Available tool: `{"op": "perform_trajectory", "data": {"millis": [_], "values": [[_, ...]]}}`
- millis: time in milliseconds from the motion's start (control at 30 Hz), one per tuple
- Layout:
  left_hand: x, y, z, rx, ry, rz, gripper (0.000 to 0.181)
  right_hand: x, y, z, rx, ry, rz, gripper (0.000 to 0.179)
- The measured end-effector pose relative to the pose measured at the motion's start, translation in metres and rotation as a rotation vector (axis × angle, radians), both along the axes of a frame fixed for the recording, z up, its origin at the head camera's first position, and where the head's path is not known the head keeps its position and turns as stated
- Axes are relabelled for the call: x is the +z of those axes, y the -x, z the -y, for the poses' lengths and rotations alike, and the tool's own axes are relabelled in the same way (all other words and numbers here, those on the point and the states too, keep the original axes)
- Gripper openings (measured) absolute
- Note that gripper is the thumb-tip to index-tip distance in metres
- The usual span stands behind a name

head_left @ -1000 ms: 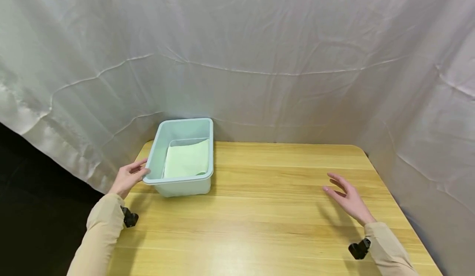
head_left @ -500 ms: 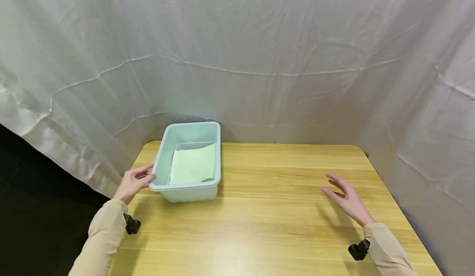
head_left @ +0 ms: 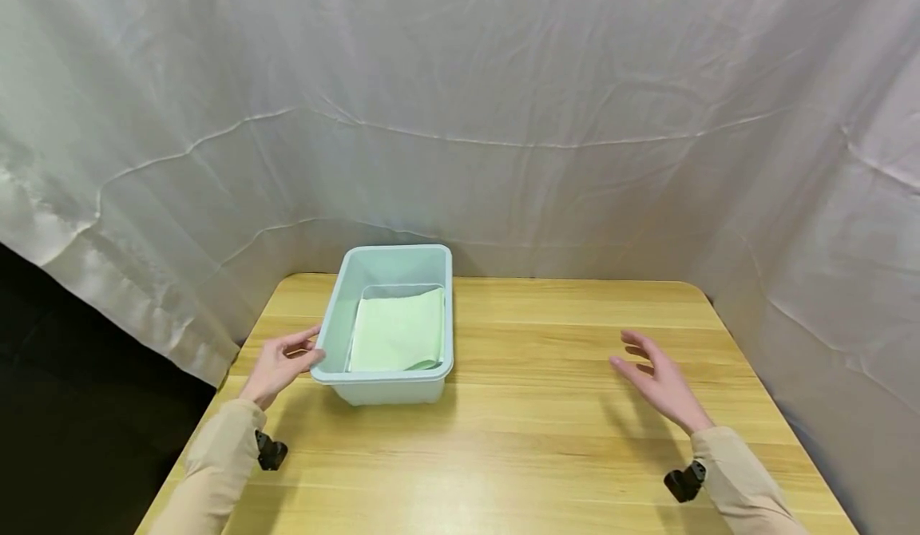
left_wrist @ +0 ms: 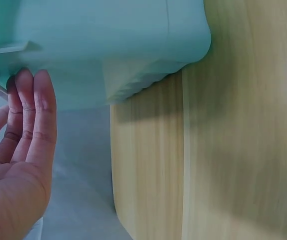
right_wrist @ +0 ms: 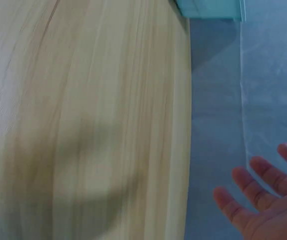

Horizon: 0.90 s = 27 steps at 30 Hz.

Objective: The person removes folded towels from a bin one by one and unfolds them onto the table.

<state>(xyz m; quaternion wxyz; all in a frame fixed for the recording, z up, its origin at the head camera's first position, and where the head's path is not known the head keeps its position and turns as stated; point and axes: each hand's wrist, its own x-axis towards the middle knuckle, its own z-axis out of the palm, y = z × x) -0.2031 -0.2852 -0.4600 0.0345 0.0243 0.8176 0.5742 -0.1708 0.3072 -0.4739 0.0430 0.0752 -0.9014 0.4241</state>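
Observation:
A pale blue-green plastic bin (head_left: 391, 392) stands on the left half of the table, its top facing up. Inside it lies a folded light green cloth (head_left: 398, 331). My left hand (head_left: 280, 366) grips the bin's near left rim, thumb at the top edge. In the left wrist view its fingers (left_wrist: 44, 107) reach up under the rim along the outer wall. Well to the right of the bin, my right hand (head_left: 663, 383) hovers over the wood with fingers spread and relaxed, holding nothing. The right wrist view shows this hand's fingers (right_wrist: 268, 175) apart from everything.
The light wooden table (head_left: 532, 455) has rounded far corners. Grey curtain (head_left: 546, 120) hangs close behind it and along the sides. A dark area (head_left: 86, 415) lies beyond the table's left edge. Each wrist carries a small black camera (head_left: 270, 450).
The bin has shifted right and slightly nearer, with my left hand moving along at its rim. The cloth has travelled inside it. My right hand has drifted slightly left.

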Motion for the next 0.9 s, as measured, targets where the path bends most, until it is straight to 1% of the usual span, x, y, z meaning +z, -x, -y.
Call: {"op": "perform_trajectory", "data": {"millis": [167,333,433,567,767,900], "values": [[0.0,-0.005,-0.012,-0.015,0.001,-0.015,0.056,0.008,0.001,0.014,0.003,-0.038,-0.005,0.064],[0.0,-0.009,-0.024,-0.011,0.019,-0.014,0.055,0.018,0.001,0.031,0.027,-0.103,-0.02,0.065],[0.0,-0.012,-0.032,-0.012,0.017,-0.011,0.055,0.024,0.002,0.041,0.045,-0.133,-0.012,0.066],[-0.001,-0.015,-0.041,-0.023,0.004,-0.009,0.055,0.032,0.006,0.054,0.071,-0.165,-0.004,0.067],[-0.002,-0.018,-0.054,-0.024,-0.005,-0.014,0.055,0.044,0.015,0.073,0.107,-0.222,-0.04,0.068],[-0.003,-0.021,-0.061,-0.013,-0.012,-0.012,0.055,0.051,0.02,0.084,0.132,-0.258,-0.063,0.07]]}}
